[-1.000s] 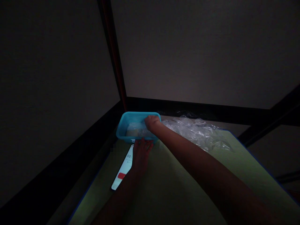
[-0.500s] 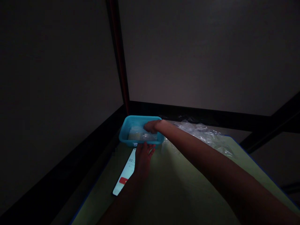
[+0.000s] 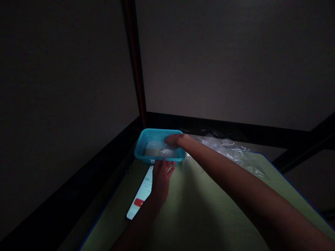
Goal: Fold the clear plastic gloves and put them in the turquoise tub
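Beside your right hand, its grip hidden, pale packets already lie inside the blue tub; your left hand spreads against its near wall, loose clear plastic remaining outside, rightward.

The scene is dimly lit: the left wall is almost lost in black, and the far wall is rendered a dull grey. A pale glow is given off by the phone screen, where the smaller print is blurred. A broad, soft-edged shadow is cast on the green table beside the right forearm. Small glints are caught on the clear plastic. Detail inside the blue tub is softened. Toward the near edge, the forearm is stretched by the wide lens.
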The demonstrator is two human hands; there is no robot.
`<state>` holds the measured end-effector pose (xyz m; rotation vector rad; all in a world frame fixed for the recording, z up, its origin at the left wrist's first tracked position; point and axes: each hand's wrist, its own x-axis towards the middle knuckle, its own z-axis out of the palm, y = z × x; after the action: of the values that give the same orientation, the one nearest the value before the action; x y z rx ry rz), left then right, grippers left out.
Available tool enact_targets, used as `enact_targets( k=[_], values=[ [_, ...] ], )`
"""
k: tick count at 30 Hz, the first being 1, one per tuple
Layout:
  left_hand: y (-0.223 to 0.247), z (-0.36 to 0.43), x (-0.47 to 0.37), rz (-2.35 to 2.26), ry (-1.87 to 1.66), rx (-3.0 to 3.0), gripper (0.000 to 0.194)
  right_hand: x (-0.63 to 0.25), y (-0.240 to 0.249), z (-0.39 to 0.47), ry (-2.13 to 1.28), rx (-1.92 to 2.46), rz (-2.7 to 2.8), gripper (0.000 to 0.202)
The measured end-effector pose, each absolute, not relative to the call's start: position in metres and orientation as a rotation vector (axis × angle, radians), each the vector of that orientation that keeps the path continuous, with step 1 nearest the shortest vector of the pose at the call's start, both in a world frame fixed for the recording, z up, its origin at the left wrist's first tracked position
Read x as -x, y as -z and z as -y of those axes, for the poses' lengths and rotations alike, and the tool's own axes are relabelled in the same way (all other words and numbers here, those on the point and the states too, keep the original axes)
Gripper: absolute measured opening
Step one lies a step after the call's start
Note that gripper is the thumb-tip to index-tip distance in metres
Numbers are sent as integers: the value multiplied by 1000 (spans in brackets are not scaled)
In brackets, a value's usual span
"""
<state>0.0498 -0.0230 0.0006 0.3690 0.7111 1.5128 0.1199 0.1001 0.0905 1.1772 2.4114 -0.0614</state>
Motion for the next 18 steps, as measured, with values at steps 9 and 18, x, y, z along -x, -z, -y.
enact_targets(
  k=[9, 18],
  values=[
    [-3, 23, -50, -701, -1504, -380, 15, -120, -100, -88, 53, -1224, -2310, 30],
    [-5, 24, -51, -677, -1507, -365, 9, -115, -99, -90, 237, -1158, -2296, 29]
  ],
)
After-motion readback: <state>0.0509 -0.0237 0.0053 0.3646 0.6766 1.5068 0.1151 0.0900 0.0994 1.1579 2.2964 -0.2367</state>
